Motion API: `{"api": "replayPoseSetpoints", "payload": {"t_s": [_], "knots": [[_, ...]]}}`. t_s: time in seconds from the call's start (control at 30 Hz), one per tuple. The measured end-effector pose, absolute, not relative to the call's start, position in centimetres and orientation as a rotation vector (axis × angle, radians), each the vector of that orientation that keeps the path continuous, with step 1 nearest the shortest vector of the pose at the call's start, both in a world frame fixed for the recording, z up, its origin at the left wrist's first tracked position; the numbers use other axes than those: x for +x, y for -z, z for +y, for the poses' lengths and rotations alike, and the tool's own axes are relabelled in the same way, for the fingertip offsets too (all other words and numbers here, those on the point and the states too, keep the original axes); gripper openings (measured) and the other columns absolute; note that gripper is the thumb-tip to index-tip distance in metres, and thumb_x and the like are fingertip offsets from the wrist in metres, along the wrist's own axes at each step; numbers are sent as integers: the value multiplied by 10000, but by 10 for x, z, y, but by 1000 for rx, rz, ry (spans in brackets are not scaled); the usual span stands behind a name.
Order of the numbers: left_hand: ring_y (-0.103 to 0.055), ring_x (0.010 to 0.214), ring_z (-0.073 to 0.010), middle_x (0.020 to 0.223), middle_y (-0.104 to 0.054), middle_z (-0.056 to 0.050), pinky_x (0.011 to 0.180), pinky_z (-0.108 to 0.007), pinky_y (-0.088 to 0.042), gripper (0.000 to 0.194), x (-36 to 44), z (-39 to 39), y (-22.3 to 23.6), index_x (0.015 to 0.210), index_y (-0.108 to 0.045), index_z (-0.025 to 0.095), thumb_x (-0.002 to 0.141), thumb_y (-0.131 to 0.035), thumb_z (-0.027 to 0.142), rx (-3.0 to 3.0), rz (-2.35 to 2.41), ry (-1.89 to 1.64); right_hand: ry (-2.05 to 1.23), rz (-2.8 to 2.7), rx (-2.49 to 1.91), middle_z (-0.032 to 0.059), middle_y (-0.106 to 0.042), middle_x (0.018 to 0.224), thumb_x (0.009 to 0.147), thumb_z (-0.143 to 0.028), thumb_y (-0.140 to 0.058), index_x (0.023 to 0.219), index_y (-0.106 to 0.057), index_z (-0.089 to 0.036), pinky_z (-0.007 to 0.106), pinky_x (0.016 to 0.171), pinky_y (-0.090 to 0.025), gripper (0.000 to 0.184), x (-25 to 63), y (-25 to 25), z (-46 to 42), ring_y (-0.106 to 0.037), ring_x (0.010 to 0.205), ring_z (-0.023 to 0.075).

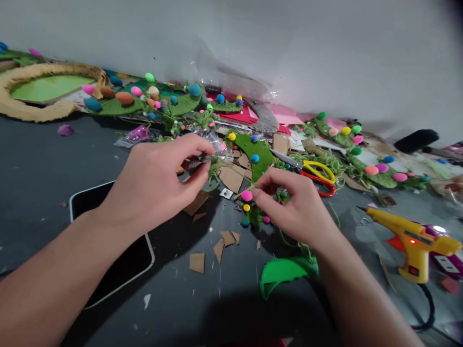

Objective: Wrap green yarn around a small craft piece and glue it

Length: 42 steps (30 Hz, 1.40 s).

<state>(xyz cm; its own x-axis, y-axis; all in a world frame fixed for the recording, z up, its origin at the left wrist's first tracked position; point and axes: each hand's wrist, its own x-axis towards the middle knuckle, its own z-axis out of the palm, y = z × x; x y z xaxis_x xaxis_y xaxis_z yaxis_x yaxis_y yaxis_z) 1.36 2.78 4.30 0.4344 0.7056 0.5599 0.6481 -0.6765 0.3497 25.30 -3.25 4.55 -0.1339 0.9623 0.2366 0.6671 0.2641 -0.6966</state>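
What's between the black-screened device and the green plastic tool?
Head view: a few brown cardboard scraps on the dark tabletop, with a squarish piece closest to the device and smaller bits toward the green plastic tool.

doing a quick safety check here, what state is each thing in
Glue gun: indicator light glowing red
Scissors: look closed
Phone-like device: face up, dark
Cardboard scraps: loose, scattered
Left hand: pinching, contents unclear
Right hand: pinching beside the pink pompom

Two bare, slender forearms (61,274) with narrow wrists (103,224), a bare left hand (155,178) and bare right hand (294,205), both slim-fingered
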Motion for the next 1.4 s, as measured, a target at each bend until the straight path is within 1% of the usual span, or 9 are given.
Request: {"api": "replayPoseSetpoints", "payload": {"t_s": [0.13, 0.27, 0.43, 0.53, 0.67, 0.77, 0.87, 1.07, 1.4], "knots": [[-754, 913, -162, 999, -791, 13, 833, -250, -526, 230, 9, 31, -45, 1137, -730, 215, 918, -659, 233, 2469, 1382, -1161, -679, -1838, -1586, -37, -523, 609, 905, -237, -571, 673, -579, -171, 238, 561, -368, 241, 264, -51, -32, -470, 600, 83], [-734, 980, -194, 1033, -770, 9, 898, -298, -535, 248, 2, 37, -44, 1161, -739, 211, 930, -679, 276, 2308, 1510, -1200, -728, -1886, -1697, -40, -483, 594, 894, -262, -564, 670, -589, -176, 240, 513, -306, 241, 287, -55, -31, -404, 561, 78], [-724, 977, -218, 1034, -762, -9, 938, -341, -557, 259, -3, 43, -44, 1143, -745, 190, 910, -728, 302, 2204, 1562, -1281, -344, -1842, -2041, 10, -644, 653, 806, -306, -694, 732, -735, -188, 280, 539, -360, 145, 333, -51, -25, -515, 552, 125], [-725, 987, -191, 1050, -763, 6, 941, -295, -542, 273, 1, 39, -45, 1179, -734, 204, 912, -722, 257, 2321, 1430, -1251, -17, -1704, -1951, 82, -740, 884, 817, -366, -743, 804, -785, -194, 380, 723, -475, 177, 345, -46, -20, -631, 748, 208], [-735, 907, -102, 1044, -783, 30, 844, -193, -522, 214, 11, 27, -48, 1143, -708, 203, 945, -640, 159, 2620, 1137, -1113, -36, -1785, -1677, 99, -726, 1190, 929, -443, -700, 664, -698, -195, 476, 1005, -499, 363, 315, -44, -22, -675, 1098, 270], [-737, 895, -83, 1061, -785, 45, 837, -176, -530, 193, 18, 20, -47, 1105, -682, 226, 952, -617, 127, 2705, 986, -1072, -376, -1832, -1341, 54, -633, 1431, 958, -356, -715, 1034, -755, -230, 392, 1095, -512, 152, 277, -44, -29, -610, 1311, 227], [-741, 915, -113, 1051, -788, 44, 842, -216, -535, 185, 23, 16, -44, 1109, -674, 256, 952, -637, 164, 2711, 910, -1070, -587, -1771, -1209, 59, -695, 1329, 888, -362, -818, 1306, -685, -237, 348, 1018, -571, 456, 252, -41, -34, -668, 1197, 208], [-735, 912, -125, 1042, -781, 52, 878, -221, -525, 204, 25, 16, -42, 1130, -671, 284, 960, -624, 183, 2686, 906, -1012, -530, -1789, -1283, 8, -764, 968, 963, -241, -712, 1044, -775, -197, 247, 804, -560, 111, 244, -36, -33, -689, 853, 125], [-745, 898, -138, 1046, -782, 13, 785, -231, -523, 235, 27, 18, -35, 1143, -670, 240, 945, -604, 132, 2662, 786, -915, -1026, -1460, -1263, -37, -696, 713, 901, -171, -753, 878, -786, -143, 151, 556, -457, 49, 234, -45, -29, -571, 604, 36]]}}
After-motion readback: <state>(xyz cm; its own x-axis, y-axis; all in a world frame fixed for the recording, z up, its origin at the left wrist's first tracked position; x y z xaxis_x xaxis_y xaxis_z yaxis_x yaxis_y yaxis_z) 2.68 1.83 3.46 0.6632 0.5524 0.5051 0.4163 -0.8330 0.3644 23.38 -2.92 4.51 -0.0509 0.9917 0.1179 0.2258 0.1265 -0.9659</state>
